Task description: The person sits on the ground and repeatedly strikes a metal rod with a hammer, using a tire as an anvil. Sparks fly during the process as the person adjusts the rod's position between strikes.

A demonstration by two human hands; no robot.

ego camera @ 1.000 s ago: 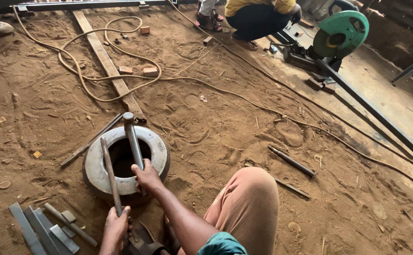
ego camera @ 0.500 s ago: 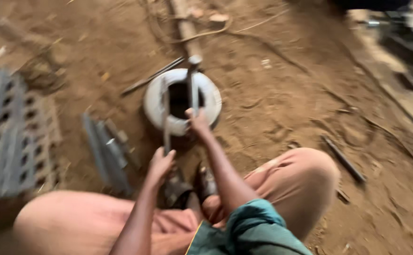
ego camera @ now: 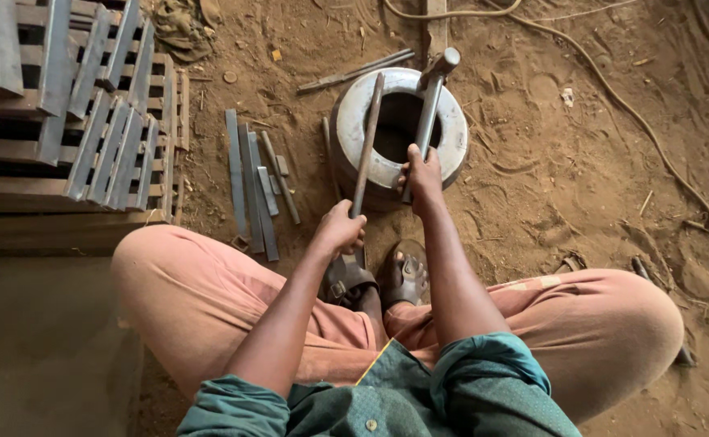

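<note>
A rough metalworking workshop with a dirt floor [ego camera: 581, 162]: cut steel strips [ego camera: 249, 182] lie on the ground beside stacked welded metal frames [ego camera: 71, 113] and a heavy steel ring [ego camera: 350, 121].

A metal ring [ego camera: 399, 129] is set on the dirt floor [ego camera: 597, 162] at 12 o'clock. A rod [ego camera: 366, 150] and a hammer [ego camera: 429, 113] are laid across it. Flat bars [ego camera: 249, 186] are placed at its 9 o'clock; stacked bars [ego camera: 71, 113] are found at 10 o'clock.
</note>
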